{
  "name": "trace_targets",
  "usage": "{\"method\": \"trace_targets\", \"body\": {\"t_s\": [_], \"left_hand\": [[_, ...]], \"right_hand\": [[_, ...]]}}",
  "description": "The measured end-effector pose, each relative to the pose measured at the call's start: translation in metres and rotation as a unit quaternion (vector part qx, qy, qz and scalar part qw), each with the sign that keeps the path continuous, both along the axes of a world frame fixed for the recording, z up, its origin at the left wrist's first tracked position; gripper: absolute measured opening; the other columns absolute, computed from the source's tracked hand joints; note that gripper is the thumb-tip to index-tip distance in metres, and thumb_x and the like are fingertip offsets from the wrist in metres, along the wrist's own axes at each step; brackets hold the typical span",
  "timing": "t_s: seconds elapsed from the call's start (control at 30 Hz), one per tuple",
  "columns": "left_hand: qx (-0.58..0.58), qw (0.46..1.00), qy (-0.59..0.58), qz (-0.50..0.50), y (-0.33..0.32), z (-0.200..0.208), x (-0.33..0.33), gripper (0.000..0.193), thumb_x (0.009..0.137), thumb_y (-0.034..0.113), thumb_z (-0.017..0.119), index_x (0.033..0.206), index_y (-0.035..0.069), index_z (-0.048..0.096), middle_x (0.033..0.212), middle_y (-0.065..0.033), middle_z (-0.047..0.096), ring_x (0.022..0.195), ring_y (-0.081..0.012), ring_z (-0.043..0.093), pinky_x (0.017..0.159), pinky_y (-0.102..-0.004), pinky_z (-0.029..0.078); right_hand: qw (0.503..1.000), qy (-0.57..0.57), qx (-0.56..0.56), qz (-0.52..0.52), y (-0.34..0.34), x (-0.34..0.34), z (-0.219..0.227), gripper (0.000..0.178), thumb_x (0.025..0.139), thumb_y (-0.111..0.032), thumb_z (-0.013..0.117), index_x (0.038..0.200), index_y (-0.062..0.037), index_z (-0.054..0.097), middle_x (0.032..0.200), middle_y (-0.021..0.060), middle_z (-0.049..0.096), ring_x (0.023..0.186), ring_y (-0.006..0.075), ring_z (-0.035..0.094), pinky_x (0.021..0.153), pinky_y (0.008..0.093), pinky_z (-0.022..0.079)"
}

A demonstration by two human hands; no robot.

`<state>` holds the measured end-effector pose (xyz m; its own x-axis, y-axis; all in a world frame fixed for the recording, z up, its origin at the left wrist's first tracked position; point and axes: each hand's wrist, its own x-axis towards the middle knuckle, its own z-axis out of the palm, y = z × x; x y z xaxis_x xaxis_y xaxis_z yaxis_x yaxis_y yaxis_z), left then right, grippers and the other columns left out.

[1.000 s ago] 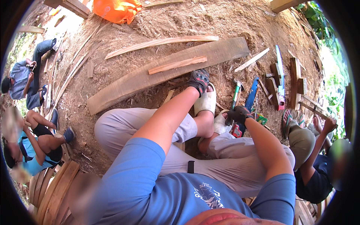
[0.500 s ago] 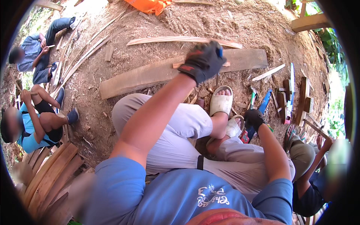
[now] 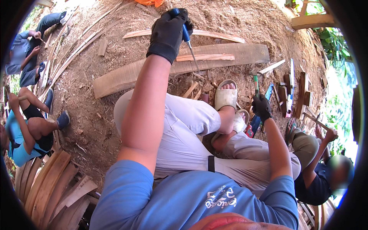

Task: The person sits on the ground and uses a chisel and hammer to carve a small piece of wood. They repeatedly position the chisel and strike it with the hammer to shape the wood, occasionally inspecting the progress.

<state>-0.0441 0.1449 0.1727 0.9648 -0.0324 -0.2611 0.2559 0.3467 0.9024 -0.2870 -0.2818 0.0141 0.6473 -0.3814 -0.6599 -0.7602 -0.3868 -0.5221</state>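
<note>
My left hand [image 3: 168,36], in a black glove, is closed around the blue handle of a screwdriver [image 3: 187,36]. Its thin metal shaft points down toward a small pale wood strip [image 3: 214,57] lying on a long curved plank [image 3: 130,79]. On the right, beside my sandalled foot, my gloved right hand [image 3: 262,107] grips a hammer [image 3: 256,85] by its green handle, head pointing away from me. A blue saw [image 3: 270,92] lies just beyond that hand, partly hidden.
Another long wood strip [image 3: 214,35] lies behind the plank. Wooden blocks [image 3: 302,96] and a long blade [image 3: 291,80] are at right. Curved boards [image 3: 46,184] are stacked at lower left. Three other people sit nearby, one at right [image 3: 322,172] holding a tool.
My left hand has swung left and away from me, bringing the screwdriver's shaft into view. My right hand has moved slightly farther out and now holds the hammer by its handle.
</note>
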Motion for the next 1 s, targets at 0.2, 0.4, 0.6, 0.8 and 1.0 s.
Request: {"method": "trace_targets", "body": {"t_s": [0.2,0.4,0.6,0.8,1.0], "left_hand": [[-0.11,0.991,-0.015,0.068,-0.01,-0.013,0.015,0.018,0.1,0.018,0.068,0.113,0.005,0.065,0.091,-0.008,0.058,0.085,-0.0236,0.064,0.078,-0.0468,0.062],[-0.082,0.993,-0.009,0.086,-0.024,-0.015,0.018,0.019,0.099,0.019,0.069,0.11,0.004,0.065,0.09,-0.0086,0.057,0.081,-0.022,0.063,0.077,-0.0447,0.064],[-0.039,0.995,-0.01,0.086,-0.027,-0.001,0.011,0.022,0.1,0.018,0.065,0.114,0.001,0.062,0.095,-0.0114,0.057,0.088,-0.0235,0.064,0.082,-0.0475,0.064],[0.027,0.993,0.037,0.105,-0.009,-0.002,0.019,0.027,0.099,0.015,0.065,0.12,-0.001,0.059,0.102,-0.0138,0.06,0.095,-0.0267,0.064,0.092,-0.0528,0.061],[0.009,0.997,-0.066,0.035,0.004,-0.017,0.025,0.03,0.097,0.017,0.069,0.119,-0.002,0.063,0.101,-0.0135,0.067,0.089,-0.024,0.07,0.084,-0.0428,0.065]], "right_hand": [[0.893,0.126,-0.282,0.327,-0.001,-0.027,-0.015,0.046,0.094,-0.044,0.066,0.116,-0.0039,0.063,0.108,0.0267,0.071,0.102,0.0461,0.069,0.085,0.0529,0.055],[0.901,-0.134,-0.294,0.289,0.064,0.059,0.02,0.049,0.097,-0.038,0.067,0.134,-0.0077,0.059,0.12,0.0233,0.071,0.112,0.0431,0.068,0.094,0.0511,0.054],[0.828,-0.312,-0.294,0.362,0.124,0.15,0.002,0.048,0.095,-0.03,0.067,0.141,-0.0188,0.064,0.149,0.0128,0.06,0.143,0.0359,0.05,0.12,0.0474,0.04],[0.824,-0.328,-0.279,0.368,0.177,0.156,-0.038,0.033,0.093,-0.028,0.07,0.124,-0.02,0.075,0.134,0.0074,0.07,0.128,0.0327,0.061,0.11,0.0464,0.046],[0.832,-0.34,-0.316,0.305,0.197,0.156,-0.045,0.036,0.091,-0.025,0.071,0.127,-0.0194,0.073,0.135,0.0085,0.069,0.126,0.0341,0.062,0.11,0.0459,0.047]]}}
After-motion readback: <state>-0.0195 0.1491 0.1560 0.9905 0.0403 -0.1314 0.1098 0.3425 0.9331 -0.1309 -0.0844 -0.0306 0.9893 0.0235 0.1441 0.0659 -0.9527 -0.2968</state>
